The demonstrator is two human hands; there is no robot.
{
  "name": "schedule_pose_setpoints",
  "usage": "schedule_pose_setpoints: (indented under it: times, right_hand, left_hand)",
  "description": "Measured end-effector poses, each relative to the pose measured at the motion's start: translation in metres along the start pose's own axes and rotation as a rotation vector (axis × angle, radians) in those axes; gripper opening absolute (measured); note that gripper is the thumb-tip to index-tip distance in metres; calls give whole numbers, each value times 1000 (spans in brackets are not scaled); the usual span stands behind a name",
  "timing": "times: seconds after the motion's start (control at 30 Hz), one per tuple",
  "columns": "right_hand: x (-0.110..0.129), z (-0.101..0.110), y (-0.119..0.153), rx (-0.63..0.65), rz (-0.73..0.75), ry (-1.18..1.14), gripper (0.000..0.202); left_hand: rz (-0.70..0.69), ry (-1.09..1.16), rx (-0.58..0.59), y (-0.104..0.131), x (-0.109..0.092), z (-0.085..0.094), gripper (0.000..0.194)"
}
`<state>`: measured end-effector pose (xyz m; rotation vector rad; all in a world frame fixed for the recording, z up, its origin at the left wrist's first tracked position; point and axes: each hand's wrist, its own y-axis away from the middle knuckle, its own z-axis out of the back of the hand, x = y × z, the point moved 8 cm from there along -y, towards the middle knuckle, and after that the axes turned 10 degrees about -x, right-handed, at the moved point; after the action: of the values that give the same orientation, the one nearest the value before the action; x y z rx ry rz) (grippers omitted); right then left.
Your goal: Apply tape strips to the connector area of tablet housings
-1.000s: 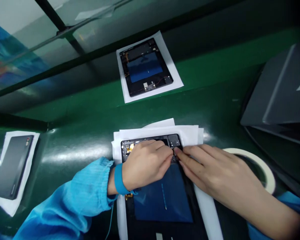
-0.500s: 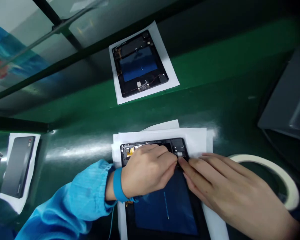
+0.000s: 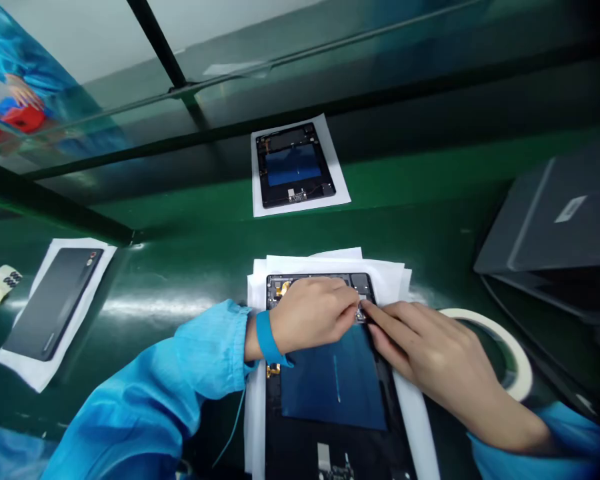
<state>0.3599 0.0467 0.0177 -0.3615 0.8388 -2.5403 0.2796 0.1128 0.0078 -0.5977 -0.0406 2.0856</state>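
In front of me an opened tablet point(image 3: 307, 427) with its inner parts bare lies on white paper sheets. A blue panel point(image 3: 330, 383) fills its middle, and an orange flex cable shows at its upper left. My left hand point(image 3: 315, 312), with a blue wrist strap point(image 3: 266, 337), is closed over the upper part of the tablet. Opposite it, my right hand point(image 3: 433, 350) reaches in with bent fingers pressed together. The fingertips of both hands meet at a small metallic part point(image 3: 361, 313) near the upper right edge. What they pinch is hidden.
Another opened tablet point(image 3: 296, 163) lies on paper at the back. A dark closed device point(image 3: 55, 303) rests on paper at left. A tape roll point(image 3: 523, 377) sits beside my right hand, with a grey box-like object point(image 3: 555, 213) behind. Beyond the glass stands a person in blue point(image 3: 40, 73).
The view has shifted, so more of the lower tablet and my right sleeve show. Both hands stay together at the tablet's upper right, with only slight finger movement.
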Motion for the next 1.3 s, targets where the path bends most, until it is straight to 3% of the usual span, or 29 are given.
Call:
schedule_pose_setpoints:
  times: [0.37,0.67,0.87,0.97,1.07,1.13,1.2,1.3]
  right_hand:
    - [-2,0,0,2,-37,-13,16]
    - [-10,-4,-4,55,-42,-41,16]
    - [-9,-5,-19,73,-83,23,15]
    - [-14,20,-11,-21,-82,68,16]
    - [-24,79,27,-220,-148,184,19]
    - [-43,122,67,-301,-267,491,26]
    - [-61,153,105,-333,-307,799,35]
    - [-91,166,141,-251,-364,957,38]
  left_hand:
    - [-81,37,-16,0,-5,-1,18]
    - [15,33,2,-5,2,1,17]
    - [16,47,-44,-11,7,11,13]
    - [-36,47,-75,-18,9,14,12]
    - [-60,33,-83,-21,7,17,14]
    - [-64,27,-81,-21,6,18,16]
    - [-53,19,-77,-20,6,19,17]
    - [-33,7,-67,-19,8,19,18]
